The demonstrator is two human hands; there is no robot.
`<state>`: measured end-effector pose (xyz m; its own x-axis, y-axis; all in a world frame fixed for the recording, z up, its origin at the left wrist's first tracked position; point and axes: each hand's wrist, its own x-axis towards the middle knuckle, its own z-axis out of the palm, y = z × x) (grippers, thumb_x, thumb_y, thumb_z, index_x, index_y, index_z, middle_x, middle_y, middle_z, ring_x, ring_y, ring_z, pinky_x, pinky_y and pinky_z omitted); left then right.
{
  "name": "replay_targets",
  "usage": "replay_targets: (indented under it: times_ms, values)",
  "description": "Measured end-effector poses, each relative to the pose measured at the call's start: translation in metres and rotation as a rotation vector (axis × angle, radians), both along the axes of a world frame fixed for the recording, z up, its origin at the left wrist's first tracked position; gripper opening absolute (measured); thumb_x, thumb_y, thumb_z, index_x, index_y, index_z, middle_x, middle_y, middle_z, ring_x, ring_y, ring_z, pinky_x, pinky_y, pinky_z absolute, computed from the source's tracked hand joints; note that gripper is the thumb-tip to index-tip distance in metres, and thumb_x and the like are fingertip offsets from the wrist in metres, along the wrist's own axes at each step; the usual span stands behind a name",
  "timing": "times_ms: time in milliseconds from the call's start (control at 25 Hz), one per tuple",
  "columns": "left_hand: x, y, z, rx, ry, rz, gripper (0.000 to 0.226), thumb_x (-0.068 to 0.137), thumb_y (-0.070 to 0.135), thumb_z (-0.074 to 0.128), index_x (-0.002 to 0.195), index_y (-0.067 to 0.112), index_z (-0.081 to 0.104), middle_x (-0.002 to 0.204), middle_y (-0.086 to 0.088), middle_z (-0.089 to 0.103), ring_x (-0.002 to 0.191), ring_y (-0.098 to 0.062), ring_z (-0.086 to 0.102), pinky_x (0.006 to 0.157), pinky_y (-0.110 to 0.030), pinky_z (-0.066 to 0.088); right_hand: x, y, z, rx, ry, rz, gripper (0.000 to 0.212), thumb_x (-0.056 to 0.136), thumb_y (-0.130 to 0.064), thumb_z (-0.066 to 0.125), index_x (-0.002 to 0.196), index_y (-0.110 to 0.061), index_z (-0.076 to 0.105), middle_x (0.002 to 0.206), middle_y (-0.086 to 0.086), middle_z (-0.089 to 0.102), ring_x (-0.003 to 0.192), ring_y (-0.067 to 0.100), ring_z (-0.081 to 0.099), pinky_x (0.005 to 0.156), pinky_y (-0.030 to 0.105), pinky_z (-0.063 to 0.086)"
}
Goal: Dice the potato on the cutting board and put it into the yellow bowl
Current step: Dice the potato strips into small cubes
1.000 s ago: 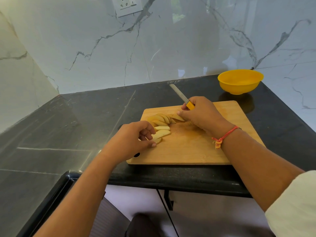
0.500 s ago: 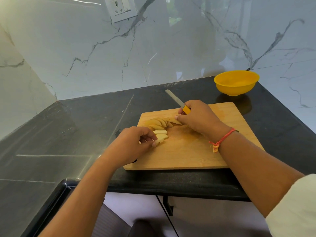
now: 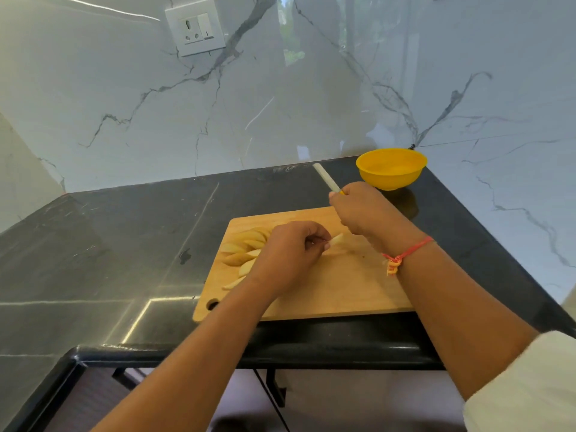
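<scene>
While lying on the black countertop (image 3: 124, 244), the cutting board (image 3: 343, 288) is carrying a fan of potato slices (image 3: 246, 247) on its left part. Over the board, the left hand (image 3: 290, 254) is pinching one potato wedge (image 3: 337, 239) between curled fingertips. Behind it, the right hand (image 3: 361, 210) is gripping the knife (image 3: 325, 177), fingers wrapped round the handle and blade pointing away. The yellow bowl (image 3: 391, 168) is standing beyond the board, apart from it.

Soft, bright daylight; glare streaks on the glossy black counter (image 3: 124, 251), wide-angle bending at edges.
</scene>
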<state>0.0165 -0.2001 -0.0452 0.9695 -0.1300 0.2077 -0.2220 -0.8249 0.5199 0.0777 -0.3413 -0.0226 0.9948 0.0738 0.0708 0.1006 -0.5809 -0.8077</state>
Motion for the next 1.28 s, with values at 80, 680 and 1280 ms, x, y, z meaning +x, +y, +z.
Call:
replay_targets:
  times_ms: [80, 680, 1280]
  values:
    - [0.010, -0.008, 0.001, 0.032, -0.009, -0.011, 0.021, 0.095, 0.023, 0.063, 0.115, 0.025, 0.071, 0.107, 0.010, 0.069, 0.084, 0.000, 0.055, 0.071, -0.002, 0.037, -0.014, -0.023, 0.004, -0.063, 0.014, -0.024, 0.022, 0.089, -0.024, 0.042, 0.073, -0.013, 0.051, 0.081, 0.012, 0.058, 0.079, 0.034, 0.059, 0.077, 0.048, 0.056]
    - [0.018, 0.035, -0.002, 0.403, -0.085, -0.142, 0.032, 0.098, 0.043, 0.051, 0.118, 0.026, 0.070, 0.116, 0.011, 0.066, 0.103, -0.006, 0.056, 0.094, -0.025, 0.048, -0.052, -0.030, -0.035, -0.397, -0.164, -0.019, 0.026, 0.100, -0.027, 0.044, 0.121, -0.023, 0.059, 0.096, -0.002, 0.059, 0.081, 0.010, 0.057, 0.074, 0.028, 0.053]
    - [0.019, -0.011, -0.003, 0.186, -0.023, -0.050, 0.025, 0.090, 0.042, 0.066, 0.107, 0.026, 0.074, 0.102, 0.010, 0.066, 0.089, -0.008, 0.056, 0.083, -0.028, 0.054, -0.075, -0.034, -0.026, -0.517, -0.159, -0.095, 0.026, 0.100, -0.033, 0.046, 0.120, -0.024, 0.061, 0.092, -0.004, 0.060, 0.080, 0.012, 0.059, 0.076, 0.030, 0.055]
